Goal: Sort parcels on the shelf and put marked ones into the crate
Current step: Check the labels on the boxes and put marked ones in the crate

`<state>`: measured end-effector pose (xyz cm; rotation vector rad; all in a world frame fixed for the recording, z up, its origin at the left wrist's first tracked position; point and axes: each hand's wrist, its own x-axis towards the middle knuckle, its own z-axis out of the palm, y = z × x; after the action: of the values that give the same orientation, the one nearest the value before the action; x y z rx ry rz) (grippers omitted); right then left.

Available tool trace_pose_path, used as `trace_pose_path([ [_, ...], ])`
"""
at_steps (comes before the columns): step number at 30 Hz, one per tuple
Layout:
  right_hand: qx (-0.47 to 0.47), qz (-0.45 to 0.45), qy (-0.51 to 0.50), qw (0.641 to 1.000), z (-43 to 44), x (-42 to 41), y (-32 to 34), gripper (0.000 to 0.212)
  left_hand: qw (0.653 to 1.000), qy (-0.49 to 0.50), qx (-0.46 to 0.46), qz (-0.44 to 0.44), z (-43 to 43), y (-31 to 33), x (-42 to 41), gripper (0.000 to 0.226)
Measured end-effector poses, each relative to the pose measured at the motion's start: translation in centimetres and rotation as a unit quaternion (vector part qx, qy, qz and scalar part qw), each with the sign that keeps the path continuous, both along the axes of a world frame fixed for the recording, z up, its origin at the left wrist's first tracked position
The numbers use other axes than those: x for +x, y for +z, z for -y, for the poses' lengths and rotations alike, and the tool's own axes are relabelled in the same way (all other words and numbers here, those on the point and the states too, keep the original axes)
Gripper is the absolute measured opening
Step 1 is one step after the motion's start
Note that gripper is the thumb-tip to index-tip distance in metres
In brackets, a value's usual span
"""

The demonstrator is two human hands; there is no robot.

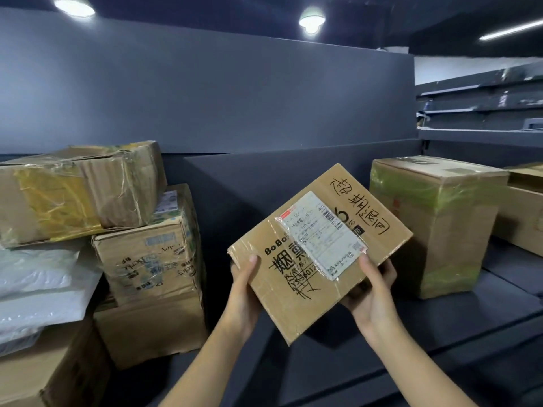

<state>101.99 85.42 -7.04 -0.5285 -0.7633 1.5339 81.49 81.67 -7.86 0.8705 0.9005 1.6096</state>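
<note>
A flat brown cardboard parcel [296, 292] is held tilted in the air above the dark grey shelf [458, 327]. It bears black handwritten marker characters and a white shipping label under clear tape. My left hand [245, 295] grips its lower left edge, thumb on the top face. My right hand [374, 295] holds the lower right edge from beneath, thumb beside the label. No crate is in view.
A stack of taped cardboard boxes [147, 254] and white plastic mailers [38, 286] fills the left. An upright box with green tape [435, 227] stands right of the held parcel, another box [523, 207] behind it. The shelf's back panel [235, 183] rises behind.
</note>
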Motion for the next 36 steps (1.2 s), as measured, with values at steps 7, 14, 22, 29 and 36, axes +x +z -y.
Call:
trace_pose_path([
  [7,0.021,0.041,0.035,0.998,1.2,-0.2,-0.7,0.131,1.000,0.006,0.005,-0.017,-0.1,-0.1,-1.7,0.101],
  [14,0.005,0.031,-0.027,0.999,3.0,0.6,-2.0,0.129,0.999,-0.031,-0.008,-0.004,-0.7,-1.7,-1.5,0.096],
  [22,-0.004,0.039,-0.083,0.996,6.8,4.4,-3.9,0.126,0.997,-0.083,-0.009,0.003,-0.7,-2.2,1.5,0.087],
  [29,0.004,0.057,-0.157,0.986,10.3,9.4,-2.2,0.125,0.990,-0.140,0.006,-0.021,0.5,-0.9,7.1,0.085],
  [36,-0.042,0.060,-0.251,0.965,16.9,17.6,-4.2,0.106,0.967,-0.252,-0.009,-0.021,4.1,-4.0,16.1,0.083],
])
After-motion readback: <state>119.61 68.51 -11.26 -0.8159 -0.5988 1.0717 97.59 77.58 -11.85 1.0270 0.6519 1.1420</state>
